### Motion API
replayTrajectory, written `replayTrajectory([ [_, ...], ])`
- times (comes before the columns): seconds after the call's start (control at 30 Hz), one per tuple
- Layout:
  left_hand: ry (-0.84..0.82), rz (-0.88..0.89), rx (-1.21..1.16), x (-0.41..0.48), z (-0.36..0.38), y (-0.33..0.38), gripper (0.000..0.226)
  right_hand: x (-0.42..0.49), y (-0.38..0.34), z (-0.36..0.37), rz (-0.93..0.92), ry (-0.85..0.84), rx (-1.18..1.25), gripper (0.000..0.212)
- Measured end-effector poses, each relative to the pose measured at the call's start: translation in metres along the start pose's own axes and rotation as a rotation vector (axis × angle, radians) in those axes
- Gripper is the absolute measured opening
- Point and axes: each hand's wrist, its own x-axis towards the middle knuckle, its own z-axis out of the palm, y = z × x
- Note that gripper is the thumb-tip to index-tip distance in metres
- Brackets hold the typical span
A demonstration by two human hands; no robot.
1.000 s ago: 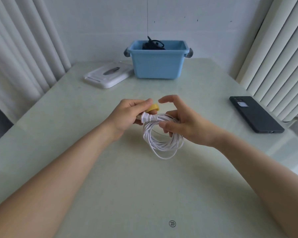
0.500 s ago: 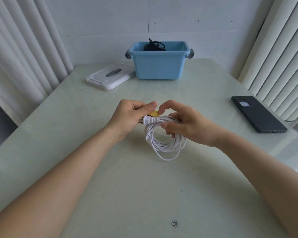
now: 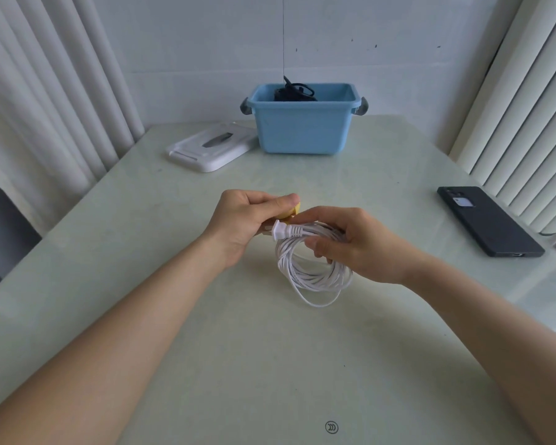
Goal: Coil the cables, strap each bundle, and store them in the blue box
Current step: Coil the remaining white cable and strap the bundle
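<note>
**Trainee:** Head view. What is the current state?

**Instructor:** The white cable coil [image 3: 315,271] hangs above the table [image 3: 270,348], held at its top. The right hand [image 3: 357,242] has its fingers curled around the gathered loops. Its forefinger extends toward the yellow strap [image 3: 294,209], but contact cannot be confirmed. The left hand [image 3: 241,223] has its fingers curled and pinches the strap between thumb and forefinger. The plug [image 3: 281,231] lies just beside that pinch. The step in hand appears to be strapping.

**Trainee:** How is the step done well?

**Instructor:**
1. Keep the right hand's grip tight, so that no loop slips from the bundle.
2. Pass the strap around all the turns at the top, close behind the plug.
3. Pull the strap snug before closing it (a loose strap probably lets the lower loops sag apart).
4. Then carry the bundle to the blue box [image 3: 302,133] at the far edge of the table, where a black cable bundle [image 3: 291,93] already sits.

**Trainee:** What differs from one second ago?

**Instructor:** The right thumb and forefinger were then spread above the coil. They are now lowered, and the forefinger has closed in toward the strap. The coil hangs as before. The box and the phone [image 3: 487,224] have not moved.
</note>
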Motion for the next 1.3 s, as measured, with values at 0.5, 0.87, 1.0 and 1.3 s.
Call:
replayTrajectory([
  [0.5,-0.070,0.109,0.130,0.000,-0.004,0.003,0.012,0.002,0.002,0.002,0.094,0.076,-0.060,0.044],
  [0.87,0.053,0.278,0.235,-0.002,0.003,0.001,0.008,0.002,0.002,0.003,0.089,0.117,0.011,0.015],
  [1.0,0.057,0.286,0.255,-0.001,0.002,0.000,0.011,0.003,0.002,0.002,0.061,0.086,0.050,0.015],
  [1.3,-0.367,0.351,0.143,-0.013,0.003,0.012,0.010,0.004,0.001,0.001,0.072,0.060,0.101,0.016],
])
